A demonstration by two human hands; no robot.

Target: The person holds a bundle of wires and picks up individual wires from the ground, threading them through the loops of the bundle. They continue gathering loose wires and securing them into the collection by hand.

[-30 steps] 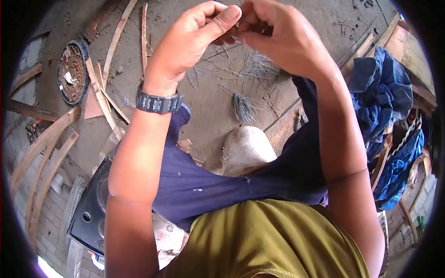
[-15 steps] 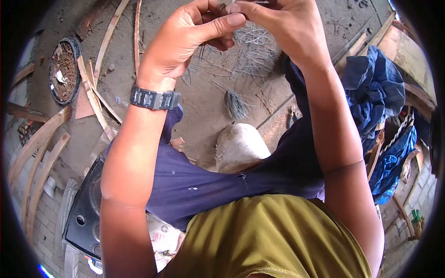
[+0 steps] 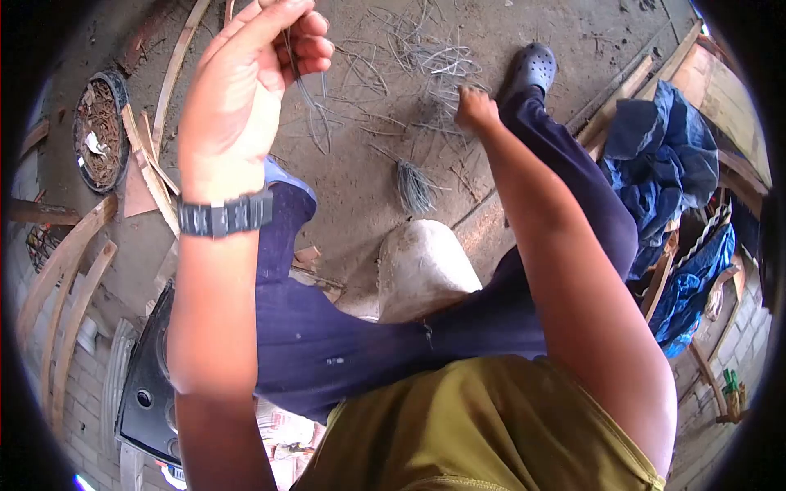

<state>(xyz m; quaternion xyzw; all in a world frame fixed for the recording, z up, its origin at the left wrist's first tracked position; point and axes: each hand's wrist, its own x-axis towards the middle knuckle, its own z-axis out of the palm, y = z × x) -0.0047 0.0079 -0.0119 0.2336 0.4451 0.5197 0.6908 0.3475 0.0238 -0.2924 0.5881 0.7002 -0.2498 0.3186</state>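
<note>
My left hand (image 3: 246, 90), with a dark watch (image 3: 225, 215) on its wrist, is raised at the upper left. Its thumb and fingers pinch a few thin grey wires (image 3: 315, 114) that hang down in a loop. My right hand (image 3: 477, 110) is low over the tangled loose wires (image 3: 442, 61) on the ground. Its fingers look curled, and what they grip, if anything, is hidden. A tied bundle of wires (image 3: 416, 188) lies nearer me on the ground, between my legs.
A whitish rounded block (image 3: 426, 266) stands between my legs. At left are an oval tub of brown scraps (image 3: 102, 155), curved wooden strips (image 3: 70, 254) and a black box (image 3: 147, 393). Blue sheeting (image 3: 663, 155) and boards (image 3: 712, 98) lie at right. My shoe (image 3: 536, 67) is beyond the right hand.
My hands were together at the top and have parted. The left moved left, keeping the wires; the right went down to the loose wires. My right leg and shoe now show.
</note>
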